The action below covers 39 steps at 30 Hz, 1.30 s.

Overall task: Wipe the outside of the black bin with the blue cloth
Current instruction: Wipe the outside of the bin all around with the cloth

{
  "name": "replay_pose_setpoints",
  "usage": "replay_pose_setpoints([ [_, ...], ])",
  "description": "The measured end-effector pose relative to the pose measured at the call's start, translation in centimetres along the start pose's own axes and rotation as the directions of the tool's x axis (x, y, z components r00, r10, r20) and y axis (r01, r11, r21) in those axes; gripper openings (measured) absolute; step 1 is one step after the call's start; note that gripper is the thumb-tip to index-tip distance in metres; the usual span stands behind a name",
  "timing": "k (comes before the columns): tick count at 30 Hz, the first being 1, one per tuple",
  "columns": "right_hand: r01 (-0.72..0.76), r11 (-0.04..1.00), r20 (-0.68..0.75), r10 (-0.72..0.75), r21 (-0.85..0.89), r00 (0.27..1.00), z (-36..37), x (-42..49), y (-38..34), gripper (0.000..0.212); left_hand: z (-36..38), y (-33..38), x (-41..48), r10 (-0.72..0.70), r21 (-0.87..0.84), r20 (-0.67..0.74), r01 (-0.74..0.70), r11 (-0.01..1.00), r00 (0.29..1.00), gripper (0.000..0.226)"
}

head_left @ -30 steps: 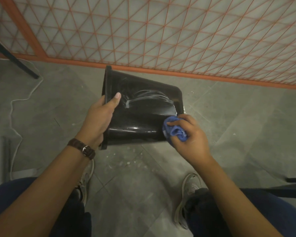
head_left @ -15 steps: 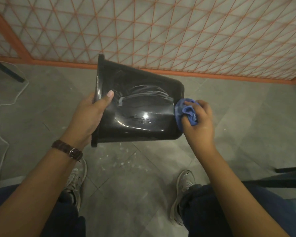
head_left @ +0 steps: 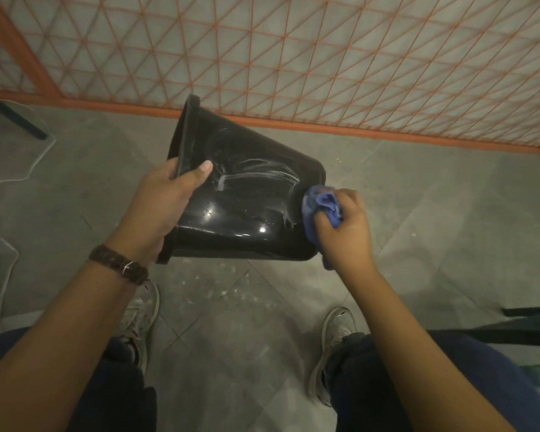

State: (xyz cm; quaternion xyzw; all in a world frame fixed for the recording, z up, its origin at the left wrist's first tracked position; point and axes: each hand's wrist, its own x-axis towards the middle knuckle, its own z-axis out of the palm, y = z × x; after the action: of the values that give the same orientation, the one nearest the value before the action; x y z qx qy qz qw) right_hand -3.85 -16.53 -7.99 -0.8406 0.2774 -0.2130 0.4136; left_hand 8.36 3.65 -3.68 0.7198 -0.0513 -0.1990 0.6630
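Black bin (head_left: 243, 210) held sideways above tiled floor (head_left: 418, 219), rim gripped by left hand (head_left: 166, 201). Right hand (head_left: 346, 226) clenches blue cloth (head_left: 317, 210) against base edge. Risk: glossy wet wall slips from one-hand grip under sideways push; smears near thumb missed.

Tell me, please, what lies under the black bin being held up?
Beneath the black bin is grey tiled floor with pale specks. The bin's opening faces away to the left, so its inside is hidden; its base is covered by the blue cloth.
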Motion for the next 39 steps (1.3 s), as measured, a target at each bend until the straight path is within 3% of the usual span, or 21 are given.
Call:
replay_pose_setpoints([
  [3, 0.157, 0.982, 0.099, -0.167, 0.102, 0.981, 0.8, -1.3, -0.7, 0.027, 0.6, -0.2, -0.2, 0.010, -0.019, -0.051, -0.011, 1.000, 0.999, 0.011],
  [5, 0.206, 0.970, 0.168, -0.225, 0.126, 0.960, 0.9, -1.4, -0.7, 0.020, 0.6, -0.3, -0.2, 0.005, -0.038, -0.079, -0.009, 0.999, 0.997, 0.012],
  [8, 0.061, 0.998, 0.144, -0.064, 0.022, 0.987, 0.3, 0.1, 0.3, 0.013, 0.5, -0.2, -0.2, -0.027, -0.094, -0.076, 0.019, 0.995, 0.997, 0.012],
  [11, -0.103, 0.994, 0.026, 0.103, 0.023, 0.994, 0.0, 1.2, 1.3, 0.013, 1.0, -0.3, -0.5, -0.040, -0.117, -0.038, 0.036, 0.993, 0.998, 0.010],
  [15, 0.077, 0.971, -0.010, -0.077, 0.225, 0.997, 0.7, -0.3, -0.5, 0.014, 2.4, -0.9, -1.2, -0.073, -0.127, -0.043, 0.067, 0.990, 0.996, 0.008],
  [19, 0.146, 0.980, 0.124, -0.163, 0.136, 0.979, 0.9, -1.5, -1.0, 0.011, 2.2, -1.1, -1.6, -0.104, -0.146, -0.062, 0.094, 0.985, 0.993, 0.009],
  [25, 0.112, 0.994, -0.039, -0.112, 0.007, 0.993, -0.2, -0.2, -1.0, 0.010, 2.2, -0.9, -1.4, -0.090, -0.144, -0.037, 0.083, 0.986, 0.995, 0.011],
  [30, 0.220, 0.974, 0.157, -0.226, 0.059, 0.961, 1.1, -1.2, -1.5, 0.034, 2.8, -0.8, -1.6, -0.067, -0.150, -0.096, 0.052, 0.987, 0.993, 0.009],
  [33, 0.258, 0.963, 0.233, -0.269, 0.078, 0.934, 1.1, -0.9, -1.4, 0.032, 2.1, -0.8, -1.5, -0.071, -0.164, -0.130, 0.049, 0.985, 0.989, 0.009],
  [37, 0.132, 0.990, 0.089, -0.135, 0.047, 0.987, 0.4, 0.0, -1.0, 0.010, 1.9, -0.6, -1.4, -0.059, -0.166, -0.099, 0.042, 0.985, 0.993, 0.009],
  [39, 0.070, 0.996, 0.043, -0.073, 0.057, 0.996, 0.8, 0.5, -1.0, 0.013, 2.4, -0.6, -1.6, -0.062, -0.159, -0.089, 0.047, 0.986, 0.994, 0.009],
])
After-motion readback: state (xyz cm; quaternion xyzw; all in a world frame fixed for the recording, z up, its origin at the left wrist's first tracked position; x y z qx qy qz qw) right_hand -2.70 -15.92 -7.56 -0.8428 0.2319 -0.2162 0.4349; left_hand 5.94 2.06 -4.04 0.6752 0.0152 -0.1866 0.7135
